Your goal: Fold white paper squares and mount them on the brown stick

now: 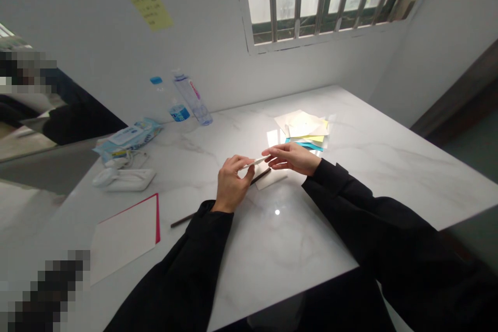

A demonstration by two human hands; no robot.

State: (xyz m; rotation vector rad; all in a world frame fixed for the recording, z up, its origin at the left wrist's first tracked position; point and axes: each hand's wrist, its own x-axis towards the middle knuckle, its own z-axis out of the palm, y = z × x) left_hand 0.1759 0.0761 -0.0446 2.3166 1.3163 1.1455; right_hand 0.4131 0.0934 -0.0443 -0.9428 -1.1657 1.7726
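A thin, pale piece of paper (254, 161) is held up edge-on above the table, so its face hardly shows. My left hand (233, 182) pinches its near end between thumb and fingers. At the far end, the fingers of my right hand (293, 158) close on the paper's edge; my right thumb is hard to see. Beneath the hands lie a cream sheet of paper (271, 180) and a dark, slim stick, perhaps a pencil (261, 176). Another dark stick end (182, 221) shows beside my left sleeve.
Loose papers (305, 127) in white, yellow and blue lie beyond my right hand. To the left are a white sheet over red (126, 236), a white device with a cable (130, 179), a wipes pack (130, 137) and two plastic bottles (193, 99). A person sits at far left.
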